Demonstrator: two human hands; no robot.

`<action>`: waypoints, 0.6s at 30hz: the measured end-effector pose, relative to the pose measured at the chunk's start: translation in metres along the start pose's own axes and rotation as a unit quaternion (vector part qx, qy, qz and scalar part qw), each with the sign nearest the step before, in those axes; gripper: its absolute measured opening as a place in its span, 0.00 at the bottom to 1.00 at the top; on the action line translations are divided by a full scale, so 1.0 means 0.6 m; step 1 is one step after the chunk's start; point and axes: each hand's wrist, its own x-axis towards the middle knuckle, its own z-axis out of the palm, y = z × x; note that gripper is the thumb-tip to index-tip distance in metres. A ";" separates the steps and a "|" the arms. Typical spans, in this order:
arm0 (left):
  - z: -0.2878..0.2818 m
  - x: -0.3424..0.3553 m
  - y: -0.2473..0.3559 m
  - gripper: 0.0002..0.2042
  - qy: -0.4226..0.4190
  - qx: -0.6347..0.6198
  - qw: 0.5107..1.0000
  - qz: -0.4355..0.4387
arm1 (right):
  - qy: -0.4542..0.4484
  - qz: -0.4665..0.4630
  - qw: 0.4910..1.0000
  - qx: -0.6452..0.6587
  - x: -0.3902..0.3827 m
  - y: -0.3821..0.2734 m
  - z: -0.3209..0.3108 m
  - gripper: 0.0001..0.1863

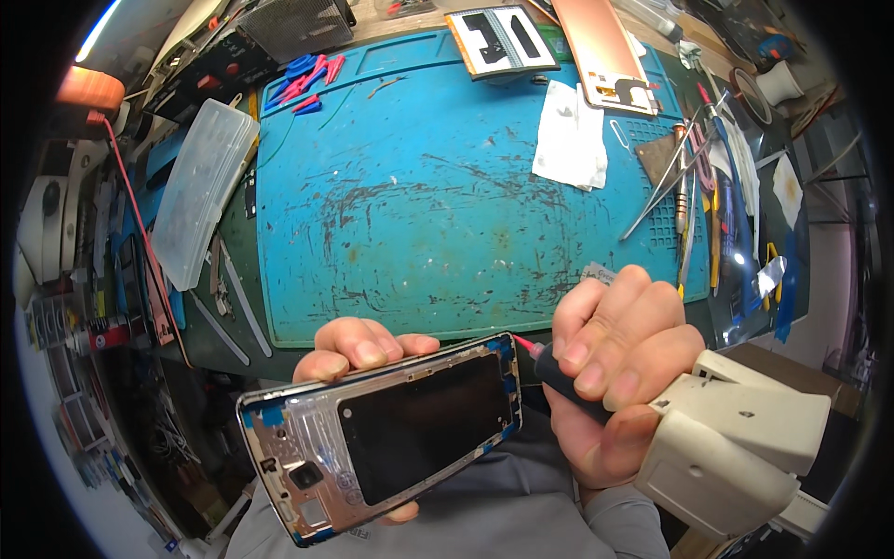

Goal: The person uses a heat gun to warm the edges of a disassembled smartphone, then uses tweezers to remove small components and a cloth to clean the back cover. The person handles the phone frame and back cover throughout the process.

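While the opened phone frame (382, 433) sits low in the frame, just left of centre, we note that the left hand (358, 349) grips it from behind: four fingertips curl over its upper edge and a thumb tip shows under its lower edge. The frame is tilted, its right end higher, with a dark rectangular panel in the middle, a metal rim around it and small blue tabs at the corners.

We find the right hand (610, 373) at lower right, closed into a fist around a dark-handled tool (563, 384). The tool's thin red tip (524, 345) touches or nearly touches the upper right corner of the phone frame; we cannot tell which. A pale boxy device (736, 447) is strapped at the right wrist.

Beyond the hands, a scuffed blue work mat (419, 205) covers the counter. On it we record a white cloth (570, 135) at upper right, tweezers and pointed tools (680, 177) along the right edge, and red and blue plastic picks (305, 79) at upper left. A translucent plastic case (200, 186) lies off the mat at the left, and a screen panel (501, 39) rests at the top centre.
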 end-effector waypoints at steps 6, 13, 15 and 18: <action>0.005 -0.012 -0.013 0.57 -0.025 0.040 0.997 0.066 | 0.004 0.001 1.000 0.001 -0.003 0.001 0.000 0.19; 0.015 -0.023 -0.020 0.57 -0.036 0.076 0.991 0.109 | 0.003 0.009 1.000 -0.003 -0.006 -0.002 0.000 0.19; 0.016 -0.025 -0.022 0.57 -0.037 0.082 0.989 0.118 | 0.002 0.010 1.000 -0.005 -0.006 -0.003 0.000 0.19; 0.017 -0.025 -0.024 0.57 -0.038 0.084 0.988 0.124 | 0.005 0.010 1.000 -0.004 -0.008 -0.003 0.000 0.19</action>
